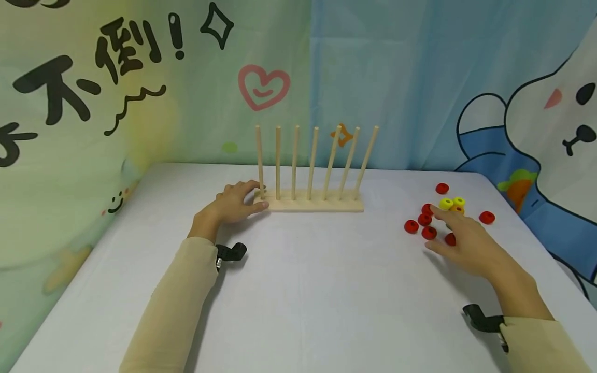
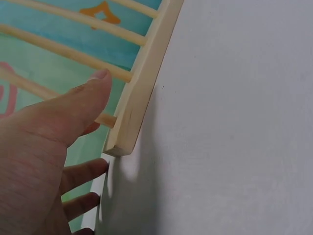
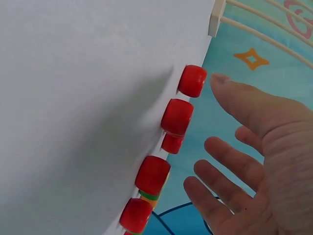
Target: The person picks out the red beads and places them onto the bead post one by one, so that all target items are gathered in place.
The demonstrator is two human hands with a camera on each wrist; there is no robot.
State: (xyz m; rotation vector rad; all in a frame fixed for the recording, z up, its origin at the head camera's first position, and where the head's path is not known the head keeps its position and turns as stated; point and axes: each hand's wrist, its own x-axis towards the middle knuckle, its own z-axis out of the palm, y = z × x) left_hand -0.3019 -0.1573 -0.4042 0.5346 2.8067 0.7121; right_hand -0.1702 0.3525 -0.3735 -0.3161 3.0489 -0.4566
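Note:
A wooden peg rack [image 1: 308, 207] with several upright pegs stands at the table's back middle. My left hand [image 1: 235, 203] is at its left end, thumb in front and index finger behind the leftmost peg; the left wrist view shows this hand [image 2: 54, 127] with its other fingers spread apart from the base. My right hand [image 1: 468, 243] hovers over loose beads at the right, fingers extended, holding nothing. Red beads [image 1: 429, 232] lie around it, and yellow beads [image 1: 446, 203] sit behind its fingertips. In the right wrist view, a red bead [image 3: 192, 81] appears beside the thumb; the hand hides some beads.
A white-covered table [image 1: 308, 290] spreads beneath everything. Behind it hangs a printed curtain [image 1: 387, 77]. One red bead [image 1: 487, 217] lies off to the right, and another red bead [image 1: 442, 188] sits farther back. An orange bead [image 1: 457, 209] is near the yellow ones.

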